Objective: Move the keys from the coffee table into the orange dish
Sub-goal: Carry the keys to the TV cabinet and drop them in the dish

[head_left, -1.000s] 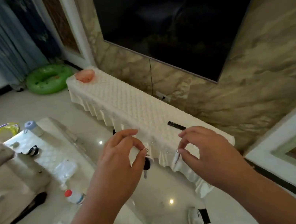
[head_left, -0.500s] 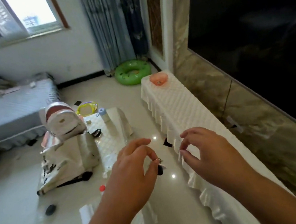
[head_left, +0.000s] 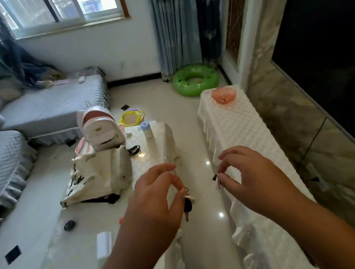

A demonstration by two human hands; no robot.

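Note:
My left hand [head_left: 156, 197] pinches a metal ring from which a bunch of keys [head_left: 188, 204] hangs, over the gap between the coffee table [head_left: 52, 256] and the long white-covered cabinet [head_left: 235, 130]. My right hand [head_left: 247, 177] is level with it above the cabinet's near edge, thumb and forefinger pinched on a small key [head_left: 217, 182]. The orange dish [head_left: 223, 95] stands at the cabinet's far end, well beyond both hands, with a small dark item inside it.
On the coffee table stand a white tote bag [head_left: 99, 176], a small white backpack [head_left: 100, 128] and a blue-capped bottle [head_left: 147, 129]. A green swim ring [head_left: 194, 79] lies on the floor behind the cabinet. Grey sofas line the left; a dark TV is on the right wall.
The view has swung left and up, from the TV wall to the room. Both hands keep their pinch and stay side by side; the orange dish now lies straight ahead.

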